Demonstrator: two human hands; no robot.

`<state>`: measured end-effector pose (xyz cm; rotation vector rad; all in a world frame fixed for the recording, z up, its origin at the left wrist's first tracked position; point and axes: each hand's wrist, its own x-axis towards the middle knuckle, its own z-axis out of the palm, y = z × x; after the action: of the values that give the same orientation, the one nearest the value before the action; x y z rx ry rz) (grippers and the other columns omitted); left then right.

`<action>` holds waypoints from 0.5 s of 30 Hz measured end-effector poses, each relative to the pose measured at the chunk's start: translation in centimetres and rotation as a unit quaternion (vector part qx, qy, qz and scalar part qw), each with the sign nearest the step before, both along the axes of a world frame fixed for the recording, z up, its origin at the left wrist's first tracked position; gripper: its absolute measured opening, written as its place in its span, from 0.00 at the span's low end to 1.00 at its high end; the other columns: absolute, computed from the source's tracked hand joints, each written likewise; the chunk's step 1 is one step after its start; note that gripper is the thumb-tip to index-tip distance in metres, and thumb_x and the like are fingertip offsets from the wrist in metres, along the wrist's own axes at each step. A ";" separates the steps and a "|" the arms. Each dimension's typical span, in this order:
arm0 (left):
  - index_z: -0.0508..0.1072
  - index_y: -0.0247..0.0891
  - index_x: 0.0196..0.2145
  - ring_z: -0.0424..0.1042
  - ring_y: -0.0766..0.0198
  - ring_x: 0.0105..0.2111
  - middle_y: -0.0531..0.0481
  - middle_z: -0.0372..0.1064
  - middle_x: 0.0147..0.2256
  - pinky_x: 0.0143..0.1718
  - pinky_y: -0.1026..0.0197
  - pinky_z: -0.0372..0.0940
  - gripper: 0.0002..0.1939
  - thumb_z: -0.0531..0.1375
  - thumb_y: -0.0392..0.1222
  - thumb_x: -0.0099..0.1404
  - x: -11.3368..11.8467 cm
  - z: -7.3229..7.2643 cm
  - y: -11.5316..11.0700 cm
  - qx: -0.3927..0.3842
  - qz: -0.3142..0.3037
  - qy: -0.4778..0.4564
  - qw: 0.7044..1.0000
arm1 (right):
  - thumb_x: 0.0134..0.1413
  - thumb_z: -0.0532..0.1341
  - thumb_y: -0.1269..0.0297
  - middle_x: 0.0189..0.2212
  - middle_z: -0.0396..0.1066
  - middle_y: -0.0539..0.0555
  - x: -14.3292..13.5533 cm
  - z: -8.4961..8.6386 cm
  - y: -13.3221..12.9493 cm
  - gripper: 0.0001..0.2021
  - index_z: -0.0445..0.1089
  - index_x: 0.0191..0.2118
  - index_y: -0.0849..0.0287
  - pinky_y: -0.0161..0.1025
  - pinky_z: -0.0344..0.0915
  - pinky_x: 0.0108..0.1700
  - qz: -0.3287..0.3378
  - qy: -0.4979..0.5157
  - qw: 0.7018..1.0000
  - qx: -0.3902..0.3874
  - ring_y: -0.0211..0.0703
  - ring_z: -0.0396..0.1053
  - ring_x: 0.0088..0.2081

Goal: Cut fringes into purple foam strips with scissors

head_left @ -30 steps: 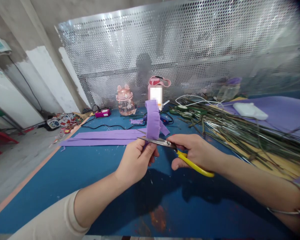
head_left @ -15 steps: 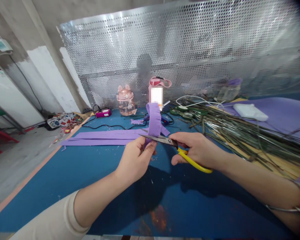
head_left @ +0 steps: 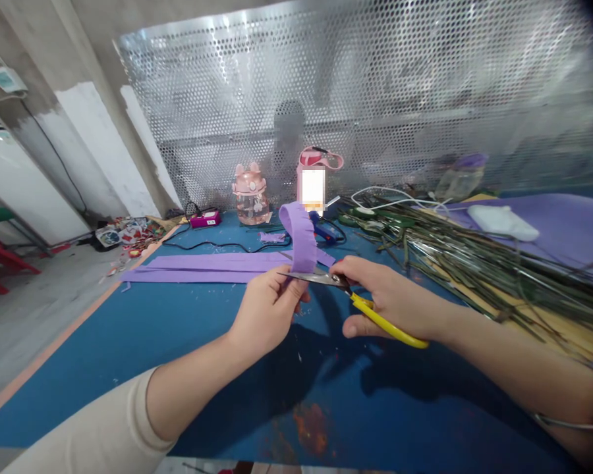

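Observation:
A curled purple strip [head_left: 302, 240] with small cuts along its right edge rises from my left hand [head_left: 269, 306], which pinches its lower end between thumb and fingers. My right hand [head_left: 383, 296] grips yellow-handled scissors [head_left: 388, 324] with fingers and thumb in the loops. The blades point left and lie apart around the strip, just above my left thumb. Long flat purple strips [head_left: 202, 268] rest on the blue tabletop [head_left: 178, 342] behind my left hand. My left fingertips are partly hidden behind the thumb.
Dark green stems [head_left: 454, 263] pile up on the right, near a white box-like object [head_left: 503, 222] on a purple sheet [head_left: 568, 214]. A pink jar [head_left: 251, 197], a magenta power block [head_left: 205, 218] and a blue tool [head_left: 326, 230] stand at the back before a perforated metal panel [head_left: 217, 99].
The scissors have tilted slightly, their blades still at the strip, and my right hand has shifted a little right. The purple curl leans more to the left. The view has moved slightly.

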<state>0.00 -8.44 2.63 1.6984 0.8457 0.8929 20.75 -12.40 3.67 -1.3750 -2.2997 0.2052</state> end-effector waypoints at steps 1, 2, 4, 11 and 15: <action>0.68 0.36 0.29 0.60 0.73 0.18 0.55 0.64 0.22 0.17 0.70 0.56 0.14 0.54 0.50 0.63 0.0 0.0 0.0 0.003 -0.003 0.002 1.000 | 0.41 0.63 0.40 0.38 0.67 0.59 0.0 0.0 0.0 0.31 0.64 0.44 0.61 0.44 0.66 0.38 -0.001 -0.001 1.000 -0.001 0.51 0.67 0.37; 0.68 0.36 0.29 0.60 0.73 0.18 0.55 0.64 0.22 0.17 0.70 0.56 0.14 0.54 0.49 0.63 0.0 0.0 -0.1 0.006 -0.006 0.004 1.000 | 0.41 0.63 0.40 0.38 0.67 0.59 0.0 0.1 0.0 0.31 0.64 0.44 0.61 0.44 0.66 0.38 -0.002 -0.002 1.000 -0.003 0.51 0.67 0.37; 0.68 0.36 0.29 0.60 0.73 0.19 0.55 0.65 0.23 0.17 0.70 0.56 0.13 0.54 0.49 0.63 -0.1 -0.1 -0.1 0.010 -0.011 0.004 1.000 | 0.40 0.63 0.38 0.37 0.67 0.58 0.0 0.2 -0.1 0.31 0.64 0.43 0.60 0.43 0.65 0.36 -0.005 -0.001 1.000 -0.006 0.50 0.67 0.36; 0.67 0.36 0.28 0.61 0.72 0.19 0.54 0.65 0.23 0.18 0.70 0.57 0.14 0.54 0.49 0.63 0.0 -0.1 -0.1 0.008 -0.017 -0.002 1.000 | 0.41 0.62 0.39 0.29 0.66 0.52 -0.3 0.3 -0.3 0.26 0.64 0.34 0.59 0.35 0.59 0.29 -0.001 0.017 1.000 0.005 0.43 0.64 0.29; 0.67 0.35 0.26 0.60 0.73 0.18 0.54 0.64 0.21 0.17 0.70 0.56 0.15 0.54 0.49 0.63 0.1 0.0 0.0 0.005 -0.014 -0.004 1.000 | 0.42 0.63 0.40 0.25 0.64 0.49 -0.4 0.5 -0.4 0.24 0.63 0.30 0.58 0.32 0.55 0.27 -0.002 0.014 1.000 0.014 0.39 0.60 0.26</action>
<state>0.09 -8.46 2.64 1.7111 0.8109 0.8853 20.40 -12.76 4.14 -1.3560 -2.2685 0.1888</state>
